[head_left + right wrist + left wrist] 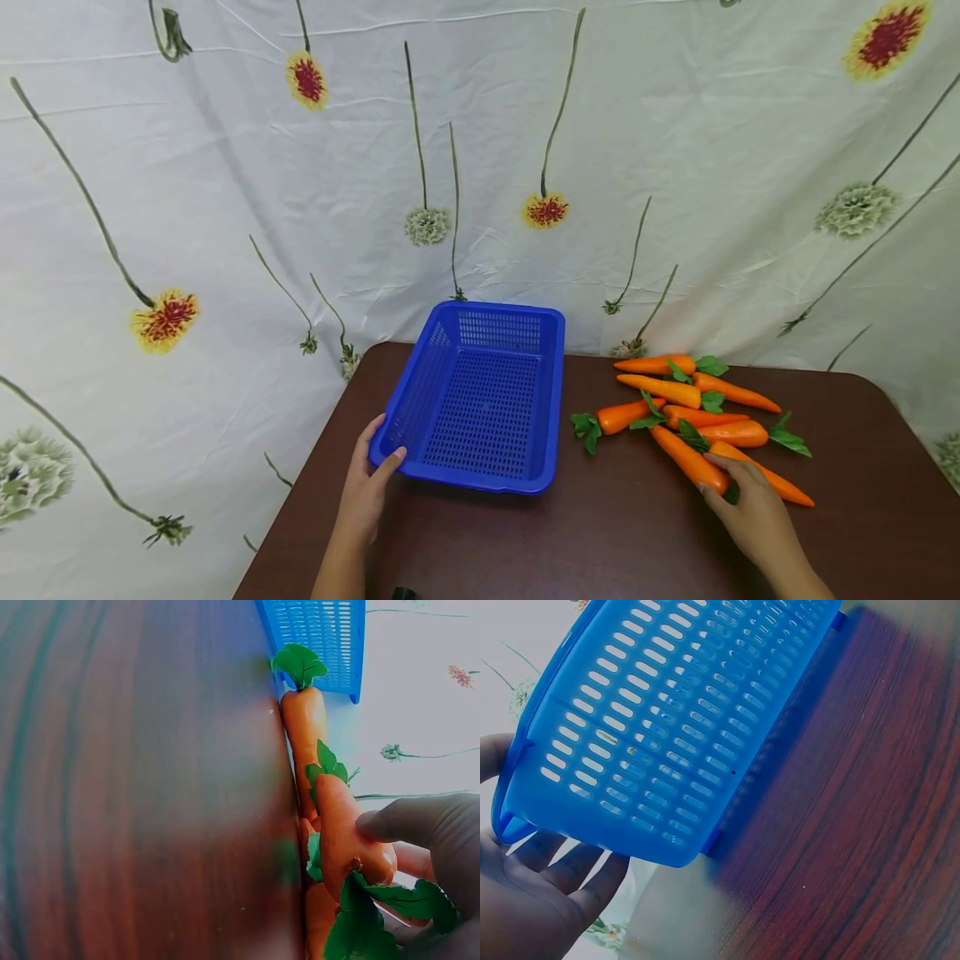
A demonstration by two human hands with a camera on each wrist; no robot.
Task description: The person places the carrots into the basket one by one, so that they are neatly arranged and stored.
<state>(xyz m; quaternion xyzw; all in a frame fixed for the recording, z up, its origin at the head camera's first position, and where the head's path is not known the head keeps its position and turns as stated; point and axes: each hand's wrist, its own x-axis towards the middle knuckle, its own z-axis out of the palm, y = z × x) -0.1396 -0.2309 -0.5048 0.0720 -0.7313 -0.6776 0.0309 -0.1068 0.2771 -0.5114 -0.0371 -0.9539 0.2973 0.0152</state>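
A blue plastic basket (487, 400) with slotted walls stands on the table, and nothing lies in it. My left hand (367, 479) grips its near left corner, thumb over the rim and fingers along the outside. The left wrist view shows the slotted side of the basket (652, 727) beside my left hand (536, 896). At the right, my right hand (753, 504) holds an orange carrot (688, 461) by its thick leafy end. In the right wrist view the thumb presses on this carrot (345, 825), its green leaves hanging by the palm.
Several other carrots with green leaves (660, 390) lie in a loose pile right of the basket. The dark brown table (570, 542) has rounded far corners. A white flowered cloth (480, 167) hangs behind it. A small black object (403, 593) shows at the bottom edge.
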